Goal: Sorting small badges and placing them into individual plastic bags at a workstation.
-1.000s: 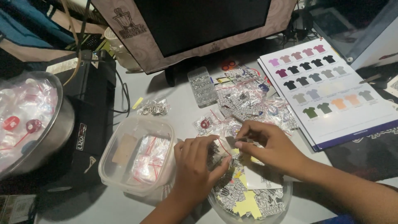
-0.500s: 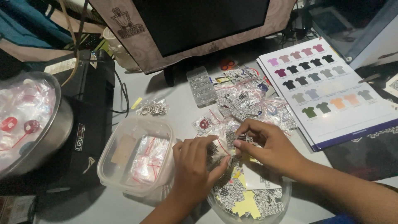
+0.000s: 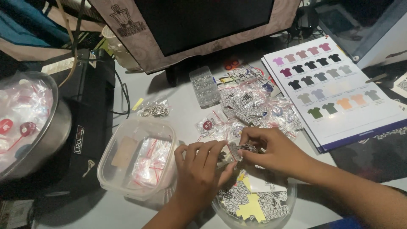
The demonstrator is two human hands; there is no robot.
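Hidden and cut-off parts at the desk

The left hand [image 3: 199,174] covers most of the small piece pinched between both hands, so its kind stays unclear. The round bowl of stickers [image 3: 254,208] runs off the bottom edge, the steel bowl [image 3: 46,140] off the left edge, and the monitor [image 3: 203,25] off the top. Contents of the small bags [image 3: 254,106] are too small to tell.

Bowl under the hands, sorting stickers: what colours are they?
Black-and-white stickers, some yellow backing, in the head view.
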